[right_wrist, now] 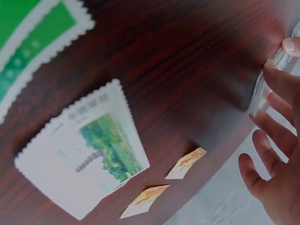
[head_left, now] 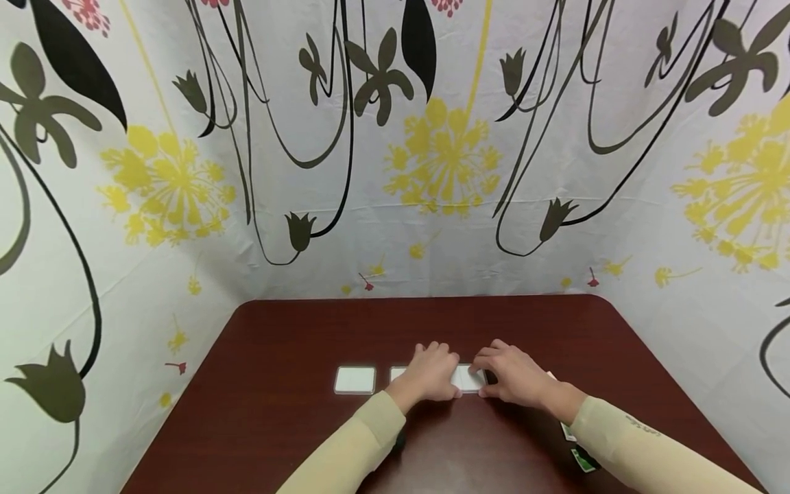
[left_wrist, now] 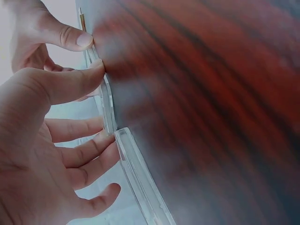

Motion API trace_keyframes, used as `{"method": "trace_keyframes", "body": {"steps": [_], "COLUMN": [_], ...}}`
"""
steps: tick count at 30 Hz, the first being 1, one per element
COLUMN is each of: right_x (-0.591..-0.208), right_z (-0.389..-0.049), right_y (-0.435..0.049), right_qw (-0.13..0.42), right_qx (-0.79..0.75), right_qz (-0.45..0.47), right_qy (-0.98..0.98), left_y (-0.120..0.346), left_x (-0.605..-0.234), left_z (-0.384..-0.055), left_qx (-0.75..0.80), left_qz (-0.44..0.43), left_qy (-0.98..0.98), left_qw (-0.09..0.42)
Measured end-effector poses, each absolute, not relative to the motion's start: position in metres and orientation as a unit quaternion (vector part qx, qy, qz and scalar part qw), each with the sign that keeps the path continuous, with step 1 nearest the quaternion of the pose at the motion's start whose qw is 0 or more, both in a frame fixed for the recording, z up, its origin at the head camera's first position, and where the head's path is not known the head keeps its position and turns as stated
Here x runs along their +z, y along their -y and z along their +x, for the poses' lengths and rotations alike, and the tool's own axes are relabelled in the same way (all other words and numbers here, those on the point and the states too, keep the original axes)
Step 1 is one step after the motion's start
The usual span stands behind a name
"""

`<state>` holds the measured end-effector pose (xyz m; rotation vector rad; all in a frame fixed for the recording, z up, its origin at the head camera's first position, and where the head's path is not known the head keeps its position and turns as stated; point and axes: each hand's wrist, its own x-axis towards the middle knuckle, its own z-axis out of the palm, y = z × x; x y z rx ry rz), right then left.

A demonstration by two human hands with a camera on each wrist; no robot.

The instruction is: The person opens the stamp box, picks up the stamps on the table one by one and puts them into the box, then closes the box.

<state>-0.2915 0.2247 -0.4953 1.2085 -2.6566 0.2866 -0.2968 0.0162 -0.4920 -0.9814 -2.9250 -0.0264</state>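
Observation:
A flat, clear-edged plastic case with a white face (head_left: 467, 379) lies between both hands on the table. My left hand (head_left: 433, 372) grips its left side; in the left wrist view the thumb is on the near edge and fingers are on the far side. Opposite, my right hand (head_left: 509, 374) pinches the right end, thumb on the near edge. A second similar case (left_wrist: 140, 176) lies partly hidden under the left hand, and a third white case (head_left: 355, 380) sits apart to the left.
Stamps lie on the dark red table (head_left: 296, 336) by the right forearm: a landscape stamp (right_wrist: 112, 150), a green stamp (right_wrist: 47, 37) and two small orange-patterned stamps (right_wrist: 186, 164). A dark object (head_left: 400, 442) is mostly hidden by the left sleeve. Flower-patterned cloth (head_left: 370, 171) surrounds the table.

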Motion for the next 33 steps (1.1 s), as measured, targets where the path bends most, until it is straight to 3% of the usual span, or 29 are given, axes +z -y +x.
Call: {"method": "trace_keyframes", "body": {"steps": [23, 33], "right_x": [-0.5014, -0.5004], "right_z": [-0.2929, -0.2892], "right_y": [-0.2274, -0.2267], "right_qw": [0.128, 0.139], "right_qx": [0.091, 0.09], "right_qz": [0.404, 0.414], "right_qy": [0.901, 0.895], "left_y": [-0.0178, -0.0089], "left_x": [-0.4916, -0.4951], "left_z": [-0.2925, -0.2922], "left_qx": [-0.004, -0.098], "left_qz": [-0.311, -0.294], "left_qy": [0.949, 0.951], "left_qw": [0.051, 0.004]}}
